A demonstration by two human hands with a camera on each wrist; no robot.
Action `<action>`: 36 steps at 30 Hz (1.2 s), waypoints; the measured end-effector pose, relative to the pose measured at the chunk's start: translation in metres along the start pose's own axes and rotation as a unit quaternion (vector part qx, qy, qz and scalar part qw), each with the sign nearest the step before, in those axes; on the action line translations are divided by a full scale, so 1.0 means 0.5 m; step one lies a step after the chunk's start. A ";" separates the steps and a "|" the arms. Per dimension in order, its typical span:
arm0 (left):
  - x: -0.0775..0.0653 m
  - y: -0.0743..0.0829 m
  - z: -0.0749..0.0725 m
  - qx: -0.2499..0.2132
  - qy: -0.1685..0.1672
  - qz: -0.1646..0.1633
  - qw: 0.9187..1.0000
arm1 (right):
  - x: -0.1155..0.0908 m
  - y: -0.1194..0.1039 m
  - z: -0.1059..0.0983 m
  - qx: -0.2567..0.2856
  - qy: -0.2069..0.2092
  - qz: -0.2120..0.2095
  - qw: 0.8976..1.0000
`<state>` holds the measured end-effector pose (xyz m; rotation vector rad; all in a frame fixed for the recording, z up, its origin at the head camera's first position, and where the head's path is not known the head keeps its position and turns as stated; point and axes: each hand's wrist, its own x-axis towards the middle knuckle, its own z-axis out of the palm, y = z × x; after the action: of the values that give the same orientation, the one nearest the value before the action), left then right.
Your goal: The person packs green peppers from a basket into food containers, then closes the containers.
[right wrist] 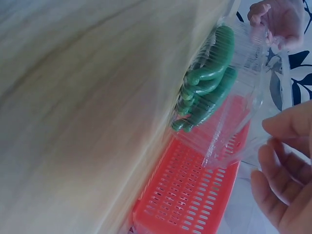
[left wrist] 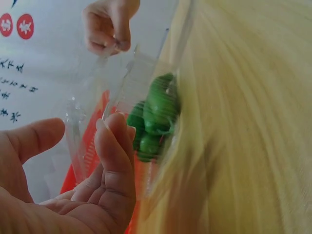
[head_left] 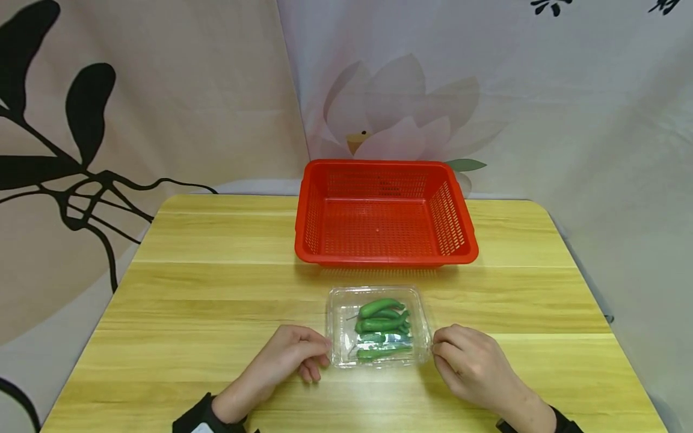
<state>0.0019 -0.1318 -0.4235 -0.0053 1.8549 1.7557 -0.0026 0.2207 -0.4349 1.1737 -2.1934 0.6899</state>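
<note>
A clear plastic box [head_left: 342, 328] holds several green peppers [head_left: 381, 325] on the table. In the wrist views its lid edge [left wrist: 75, 131] looks a little apart from its base. My left hand [head_left: 295, 355] is at the box's left side, fingertips by the rim, with a gap between thumb and fingers in the left wrist view. At the right side my right hand [head_left: 471, 364] has thumb and forefinger together at the box's edge, and the left wrist view shows this right hand [left wrist: 111, 24] pinching the clear plastic.
A red plastic basket [head_left: 379, 264] with slotted walls stands behind the box, near the table's far edge. The wooden table [head_left: 216, 288] extends to both sides. Printed cloth [head_left: 216, 90] hangs behind it.
</note>
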 end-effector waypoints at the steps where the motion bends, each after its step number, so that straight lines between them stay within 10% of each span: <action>1: 0.000 -0.002 0.001 -0.004 -0.005 -0.005 1.000 | -0.001 0.000 0.001 -0.002 0.001 0.001 1.000; 15: 0.004 -0.014 0.010 -0.073 -0.025 -0.026 0.997 | -0.013 -0.002 0.009 -0.023 -0.003 0.026 0.999; 20: 0.007 -0.020 0.009 -0.077 -0.023 -0.019 0.997 | -0.022 -0.010 -0.002 0.039 -0.032 0.113 0.992; 23: 0.009 -0.024 0.010 -0.072 -0.020 -0.016 0.997 | -0.020 -0.022 -0.009 0.116 -0.044 0.255 0.959; 27: 0.011 -0.023 0.010 -0.066 -0.015 -0.017 0.998 | -0.008 -0.031 -0.016 0.183 -0.064 0.453 0.870; 30: 0.013 -0.022 0.010 -0.061 -0.012 -0.017 0.998 | -0.005 -0.027 -0.019 0.231 -0.092 0.527 0.813; 33: 0.013 -0.023 0.011 -0.057 -0.009 -0.015 0.998 | -0.006 -0.020 -0.019 0.277 -0.114 0.552 0.778; 36: 0.013 -0.024 0.013 -0.054 -0.007 -0.014 0.998 | -0.009 -0.016 -0.017 0.301 -0.132 0.555 0.764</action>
<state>0.0037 -0.1252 -0.4367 -0.0605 1.7410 1.8300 0.0084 0.2251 -0.4304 -0.0091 -2.9202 1.9006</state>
